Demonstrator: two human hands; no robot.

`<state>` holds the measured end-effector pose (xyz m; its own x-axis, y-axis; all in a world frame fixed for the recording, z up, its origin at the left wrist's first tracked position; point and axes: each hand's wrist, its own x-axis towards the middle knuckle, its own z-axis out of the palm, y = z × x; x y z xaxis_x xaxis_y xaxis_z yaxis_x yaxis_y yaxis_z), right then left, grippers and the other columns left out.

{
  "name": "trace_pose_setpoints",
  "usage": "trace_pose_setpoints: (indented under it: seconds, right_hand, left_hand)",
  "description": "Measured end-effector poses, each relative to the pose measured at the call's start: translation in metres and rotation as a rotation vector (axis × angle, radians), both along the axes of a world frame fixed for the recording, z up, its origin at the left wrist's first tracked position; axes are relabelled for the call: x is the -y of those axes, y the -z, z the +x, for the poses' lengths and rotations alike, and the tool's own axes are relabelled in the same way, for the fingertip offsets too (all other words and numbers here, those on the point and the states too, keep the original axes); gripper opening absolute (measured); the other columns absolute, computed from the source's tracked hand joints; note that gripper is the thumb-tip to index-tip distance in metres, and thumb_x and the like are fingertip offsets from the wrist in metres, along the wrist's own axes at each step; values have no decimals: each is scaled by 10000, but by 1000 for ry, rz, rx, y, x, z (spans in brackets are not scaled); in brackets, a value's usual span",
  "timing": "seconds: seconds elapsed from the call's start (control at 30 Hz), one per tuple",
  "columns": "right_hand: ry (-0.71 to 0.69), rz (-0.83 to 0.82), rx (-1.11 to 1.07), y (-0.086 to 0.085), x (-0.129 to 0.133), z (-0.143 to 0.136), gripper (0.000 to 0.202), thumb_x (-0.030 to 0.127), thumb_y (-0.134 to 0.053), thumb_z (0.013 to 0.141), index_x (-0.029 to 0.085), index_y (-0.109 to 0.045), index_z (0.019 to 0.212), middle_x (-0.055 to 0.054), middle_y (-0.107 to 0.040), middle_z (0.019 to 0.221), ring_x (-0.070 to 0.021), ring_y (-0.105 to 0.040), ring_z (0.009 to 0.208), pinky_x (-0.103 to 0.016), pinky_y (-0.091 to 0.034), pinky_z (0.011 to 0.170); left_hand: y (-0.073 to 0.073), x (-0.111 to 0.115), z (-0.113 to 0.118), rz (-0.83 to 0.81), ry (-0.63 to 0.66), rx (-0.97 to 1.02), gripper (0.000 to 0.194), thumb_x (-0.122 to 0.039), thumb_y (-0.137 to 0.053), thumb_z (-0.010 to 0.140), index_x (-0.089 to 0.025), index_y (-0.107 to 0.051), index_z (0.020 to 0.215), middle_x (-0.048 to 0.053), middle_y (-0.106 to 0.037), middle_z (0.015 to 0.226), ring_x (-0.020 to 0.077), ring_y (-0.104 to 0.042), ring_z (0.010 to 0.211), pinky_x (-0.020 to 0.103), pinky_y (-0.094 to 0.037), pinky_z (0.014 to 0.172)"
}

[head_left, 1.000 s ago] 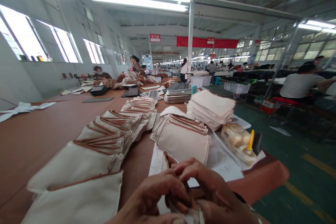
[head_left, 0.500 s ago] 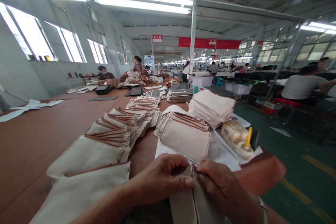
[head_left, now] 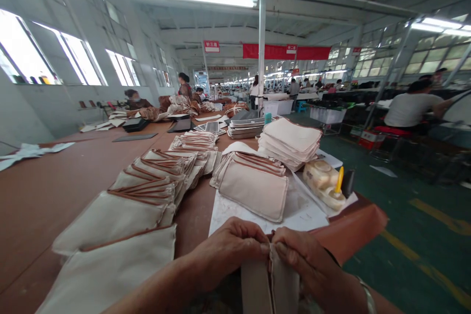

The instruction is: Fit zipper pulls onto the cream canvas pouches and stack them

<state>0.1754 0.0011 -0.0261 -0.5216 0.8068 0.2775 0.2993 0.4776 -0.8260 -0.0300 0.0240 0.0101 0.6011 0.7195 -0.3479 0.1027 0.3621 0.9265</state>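
Observation:
Between my two hands is a cream leather-like panel (head_left: pixel 255 284) with a brown edge running down its middle, held low at the front of the table. My left hand (head_left: pixel 231 250) pinches its top edge from the left, thumb and forefinger pressed together. From the right, my right hand (head_left: pixel 312 260) grips the same edge, fingertips almost touching the left ones. The panel's lower part runs out of view. Just beyond my hands lies a stack of cream panels with brown edges (head_left: pixel 253 189) on white paper (head_left: pixel 305 206).
Overlapping cream pieces (head_left: pixel 121 216) fan out along the left of the brown table (head_left: pixel 33 211). A taller cream stack (head_left: pixel 290 140) stands behind, near a plastic container (head_left: pixel 322 179) with a yellow-handled tool (head_left: pixel 339 180). Other people, including a seated person (head_left: pixel 410 105), are farther off.
The view has turned slightly right, so the table's contents appear shifted left. My fingers have drawn closer together on the panel's top edge, which both hands still hold.

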Motion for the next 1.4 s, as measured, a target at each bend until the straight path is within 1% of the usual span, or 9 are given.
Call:
trace_pose_setpoints:
  seconds: [0.13,0.33,0.43,0.53,0.73,0.93,1.13,1.3,1.4]
  right_hand:
    - [8,21,48,0,3,-1,278,368,-358,1027,219,-553,897,-17,-606,844,-174,-544,766,-276,-402,710]
    - [43,-373,-221,-6,7,-1,433,569,-358,989,200,-511,821,28,-441,713,-143,-393,650,-233,-347,569]
    - [25,-403,-284,-10,7,-3,465,645,-526,879,184,-510,823,41,-416,686,-128,-346,626,-225,-294,536]
    - [-3,-425,-279,-13,6,-5,398,527,-702,795,167,-548,864,33,-475,718,-128,-374,654,-228,-309,567]
    - [-64,-561,-429,-10,5,-2,301,438,-646,857,145,-587,820,3,-548,756,-135,-445,684,-244,-346,634]
    - [65,-327,-207,-5,11,1,309,438,-550,936,157,-618,825,-5,-591,745,-158,-501,705,-255,-385,637]
    - [133,-191,-126,-4,16,-2,306,427,-508,965,167,-630,862,-19,-643,785,-181,-569,745,-265,-430,656]
    - [161,-93,-110,0,18,-2,243,367,-525,959,172,-635,867,-24,-653,767,-179,-594,720,-264,-435,641]
    - [104,33,-165,3,19,0,167,289,-504,960,181,-617,899,-29,-647,797,-169,-596,721,-264,-448,661]
  left_hand:
    - [0,3,6,20,-58,-95,166,-263,-682,650,-115,-681,727,-8,-570,597,94,-413,513,209,-280,493]
    - [-7,6,9,76,-27,-95,159,-248,-608,650,-109,-662,705,-6,-554,577,90,-391,499,219,-271,492]
    - [-12,8,11,126,-28,-142,156,-258,-615,686,-108,-657,702,-21,-521,566,84,-365,505,220,-247,486]
    - [-12,10,13,123,-35,-148,151,-252,-621,698,-107,-659,711,-20,-529,591,80,-358,507,217,-245,483]
    - [-7,12,15,135,-70,-78,216,-299,-670,688,-85,-689,713,9,-558,602,92,-386,525,223,-271,509]
    - [-5,10,15,90,-88,-92,219,-307,-657,647,-92,-672,690,-7,-516,566,89,-351,505,223,-245,490]
    - [0,6,12,339,-9,-317,163,-259,-646,680,-99,-668,695,-27,-489,569,87,-338,532,207,-241,475]
    - [5,8,13,315,-19,-372,162,-205,-574,674,-98,-692,704,-34,-483,535,81,-328,490,204,-221,439]
    - [4,11,14,230,-12,-305,166,-200,-579,660,-95,-699,706,-30,-505,545,77,-344,490,197,-234,451]
